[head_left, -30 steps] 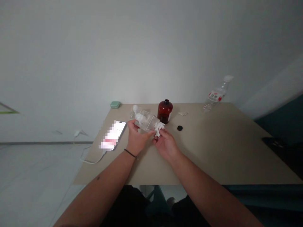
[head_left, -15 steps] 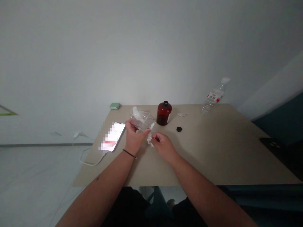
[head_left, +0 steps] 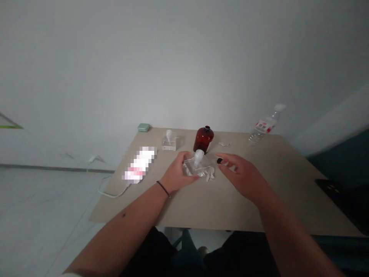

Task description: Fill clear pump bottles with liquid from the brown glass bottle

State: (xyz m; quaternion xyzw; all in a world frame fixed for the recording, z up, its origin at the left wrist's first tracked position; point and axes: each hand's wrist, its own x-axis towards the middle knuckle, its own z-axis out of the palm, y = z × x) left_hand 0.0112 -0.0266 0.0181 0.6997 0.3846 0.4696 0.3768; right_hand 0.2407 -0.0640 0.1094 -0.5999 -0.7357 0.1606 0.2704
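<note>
My left hand [head_left: 178,175] holds a clear square bottle with a white round top [head_left: 198,161], low over the table. Crumpled white tissue [head_left: 210,174] lies at the bottle's right side. To the right, my right hand [head_left: 238,169] has its fingers apart around a small black cap [head_left: 219,161]; it holds nothing that I can see. Behind the clear bottle stands a brown bottle [head_left: 203,139] with an uncapped neck. A second clear bottle with a white top [head_left: 169,141] stands farther left.
A lit phone [head_left: 141,164] with a white cable lies on the left of the table [head_left: 184,211]. A green case [head_left: 143,127] is at the back left. White scraps [head_left: 225,144] lie right of the brown bottle, and a plastic bottle [head_left: 263,126] stands at the back right.
My left hand has moved right with a clear bottle. My right hand has left the tissue and moved right to the black cap. The other clear bottle now shows unobstructed.
</note>
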